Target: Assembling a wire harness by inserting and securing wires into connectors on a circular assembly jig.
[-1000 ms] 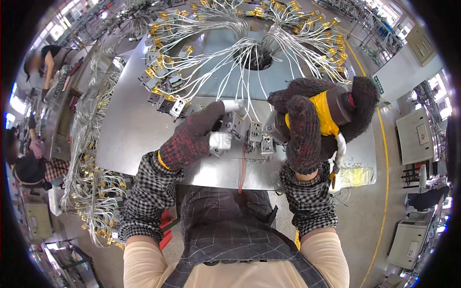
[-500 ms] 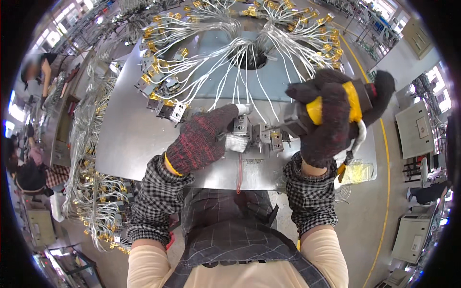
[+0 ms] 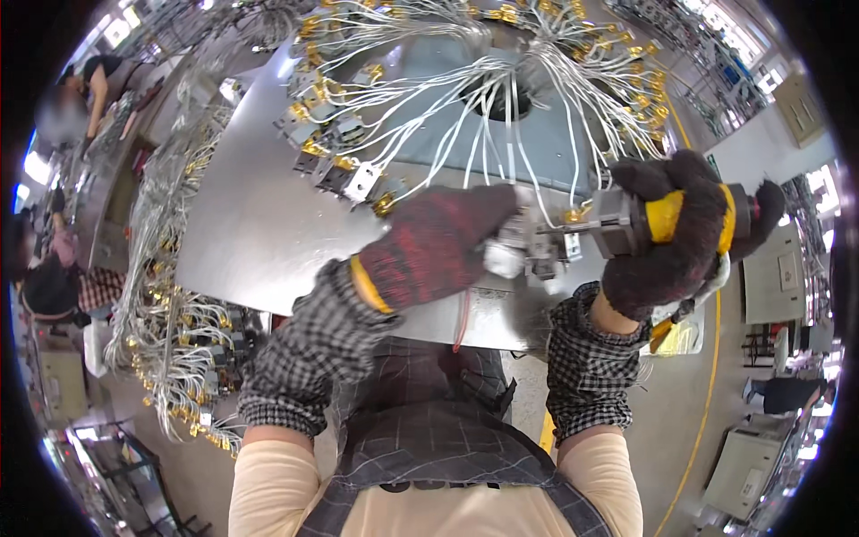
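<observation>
Your left grip (image 3: 440,246) pinched closed on a metal block (image 3: 514,234) at its 3 o'clock, over the table (image 3: 242,215) | your right grip (image 3: 682,234) wrapped round a power tool (image 3: 614,224), shaft (image 3: 574,229) pointing 9 o'clock toward that block | left nearer, touching

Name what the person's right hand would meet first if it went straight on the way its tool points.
Probably the small metal parts at the left hand: the right hand's tool points its thin tip left toward them. Depth is unclear, so it may already touch.
</observation>
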`<state>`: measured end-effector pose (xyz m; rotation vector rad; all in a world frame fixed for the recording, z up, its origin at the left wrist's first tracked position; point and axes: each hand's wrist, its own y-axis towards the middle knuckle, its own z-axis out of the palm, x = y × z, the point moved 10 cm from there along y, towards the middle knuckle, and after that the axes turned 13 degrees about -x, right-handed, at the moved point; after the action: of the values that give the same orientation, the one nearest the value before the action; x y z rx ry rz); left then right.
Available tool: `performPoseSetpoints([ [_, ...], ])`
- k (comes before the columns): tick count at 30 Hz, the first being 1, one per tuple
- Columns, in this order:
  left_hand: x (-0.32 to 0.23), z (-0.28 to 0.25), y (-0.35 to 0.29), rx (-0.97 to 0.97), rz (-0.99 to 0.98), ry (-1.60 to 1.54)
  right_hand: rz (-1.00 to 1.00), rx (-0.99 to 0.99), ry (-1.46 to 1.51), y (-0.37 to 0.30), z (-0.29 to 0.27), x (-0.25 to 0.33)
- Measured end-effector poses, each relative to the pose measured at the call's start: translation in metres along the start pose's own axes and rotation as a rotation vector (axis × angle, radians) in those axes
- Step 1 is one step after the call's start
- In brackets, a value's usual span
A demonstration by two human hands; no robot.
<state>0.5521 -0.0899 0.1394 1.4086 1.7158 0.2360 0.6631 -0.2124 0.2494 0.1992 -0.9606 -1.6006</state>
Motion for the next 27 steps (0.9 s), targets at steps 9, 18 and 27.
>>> performPoseSetpoints([
  [9,0.012,0.017,-0.005,0.275,-0.103,0.180,0.285,0.092,0.209,-0.034,0.003,-0.031],
  [18,0.013,0.019,-0.011,0.222,-0.055,0.234,0.115,0.134,0.029,-0.034,-0.001,-0.027],
  [27,-0.011,-0.027,-0.011,0.008,-0.106,0.050,0.056,0.010,-0.261,-0.038,-0.021,-0.031],
])
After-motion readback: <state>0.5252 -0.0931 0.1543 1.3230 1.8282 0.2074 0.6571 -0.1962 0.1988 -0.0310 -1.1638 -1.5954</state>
